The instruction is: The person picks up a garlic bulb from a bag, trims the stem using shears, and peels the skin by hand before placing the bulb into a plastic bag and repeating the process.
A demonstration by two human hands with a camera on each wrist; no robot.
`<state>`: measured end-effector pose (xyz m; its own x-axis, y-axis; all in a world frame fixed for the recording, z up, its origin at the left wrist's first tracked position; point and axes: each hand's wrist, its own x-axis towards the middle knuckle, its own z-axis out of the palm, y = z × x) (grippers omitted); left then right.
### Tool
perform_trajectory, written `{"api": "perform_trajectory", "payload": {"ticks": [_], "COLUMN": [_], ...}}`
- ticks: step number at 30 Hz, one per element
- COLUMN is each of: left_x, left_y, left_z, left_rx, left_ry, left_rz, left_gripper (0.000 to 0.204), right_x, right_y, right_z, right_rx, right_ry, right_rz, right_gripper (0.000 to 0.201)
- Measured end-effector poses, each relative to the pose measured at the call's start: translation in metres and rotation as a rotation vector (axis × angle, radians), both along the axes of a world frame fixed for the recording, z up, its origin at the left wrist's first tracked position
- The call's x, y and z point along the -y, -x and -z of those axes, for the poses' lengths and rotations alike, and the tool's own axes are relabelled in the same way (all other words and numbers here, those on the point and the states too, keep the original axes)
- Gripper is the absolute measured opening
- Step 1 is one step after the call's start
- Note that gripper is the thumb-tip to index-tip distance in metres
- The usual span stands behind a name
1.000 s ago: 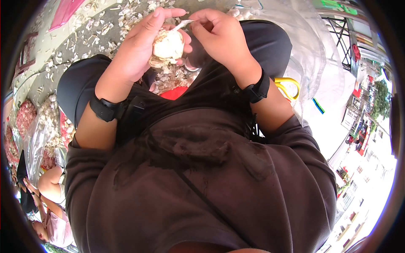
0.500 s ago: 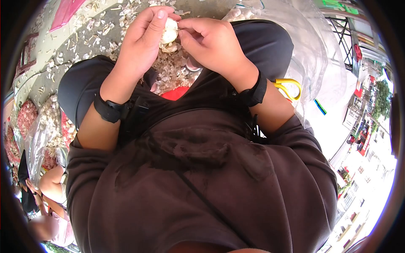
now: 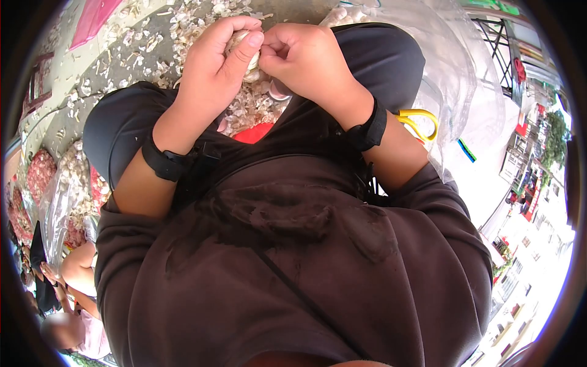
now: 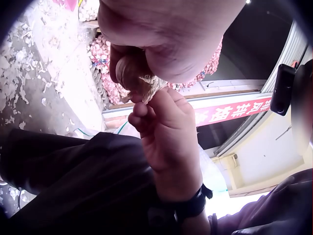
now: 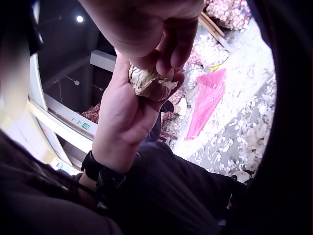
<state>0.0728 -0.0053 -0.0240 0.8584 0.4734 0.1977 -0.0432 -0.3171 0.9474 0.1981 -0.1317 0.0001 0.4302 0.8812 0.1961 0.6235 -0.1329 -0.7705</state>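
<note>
A garlic bulb (image 3: 237, 41) with papery, partly loosened skin sits in my left hand (image 3: 214, 67), fingers and thumb curled around it. My right hand (image 3: 312, 58) comes in from the other side, its thumb and index finger pinching at the bulb's edge. In the right wrist view, dry flaking skin (image 5: 142, 81) shows on the bulb just under the right fingertips. Frayed husk (image 4: 155, 87) sticks out between both hands in the left wrist view. Part of the bulb is hidden behind my left thumb.
Garlic peelings (image 3: 251, 110) lie between my legs and across the floor. A pink sheet (image 5: 208, 100) is spread on the ground. Yellow-handled scissors (image 3: 419, 122) and clear plastic (image 3: 452, 67) are at my right. Net bags of garlic (image 3: 41, 171) and a person (image 3: 85, 330) are at the left.
A strip of skin was drawn out by the right hand, which then moved back to the bulb. The left hand has turned the bulb, and its thumb now lies over it.
</note>
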Motion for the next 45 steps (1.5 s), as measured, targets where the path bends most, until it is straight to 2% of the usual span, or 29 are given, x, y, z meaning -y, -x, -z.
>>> {"api": "perform_trajectory", "payload": {"ticks": [5, 8, 10, 13, 19, 25, 32, 34, 37, 39, 43, 45], "left_x": [0.003, 0.001, -0.003, -0.006, -0.005, 0.0, -0.004, -0.005, -0.007, -0.013, -0.019, -0.016], "left_y": [0.002, 0.004, 0.002, 0.005, 0.006, 0.005, 0.002, 0.001, 0.005, 0.006, 0.003, 0.001], "left_z": [-0.001, -0.01, -0.008, -0.007, -0.002, 0.006, 0.007, -0.001, -0.013, -0.014, -0.011, -0.017], "left_rx": [0.006, -0.001, 0.034, 0.041, 0.053, 0.075, -0.004, -0.034, -0.08, -0.106, -0.027, 0.02], "left_ry": [0.143, 0.429, 0.372, 0.229, 0.162, 0.259, 0.277, 0.354, 0.522, 0.659, 0.69, 0.72], "left_rz": [0.039, 0.045, 0.02, 0.032, 0.05, 0.038, 0.032, 0.028, -0.003, -0.012, 0.006, 0.014], "left_gripper": [0.031, 0.031, 0.031, 0.031, 0.032, 0.036, 0.034, 0.034, 0.037, 0.043, 0.05, 0.053], "right_x": [0.004, 0.005, 0.003, 0.0, 0.0, 0.001, -0.002, -0.003, 0.0, 0.001, -0.002, -0.002], "right_y": [-0.003, -0.003, -0.002, 0.001, 0.0, 0.001, -0.003, -0.005, -0.009, -0.007, -0.001, 0.0], "right_z": [-0.003, -0.006, -0.003, -0.001, -0.003, -0.002, 0.006, 0.008, -0.001, -0.002, 0.009, 0.003], "right_rx": [-0.122, -0.291, -0.415, -0.42, -0.46, -0.325, 0.049, 0.108, -0.073, -0.175, -0.517, -0.444], "right_ry": [0.089, 0.089, 0.019, -0.027, 0.089, 0.055, -0.012, -0.041, 0.075, 0.052, -0.067, -0.018], "right_rz": [-0.014, -0.044, -0.069, -0.029, -0.008, -0.015, -0.083, -0.088, -0.073, -0.034, -0.03, -0.067], "right_gripper": [0.009, 0.011, 0.013, 0.014, 0.014, 0.012, 0.011, 0.01, 0.01, 0.012, 0.021, 0.022]}}
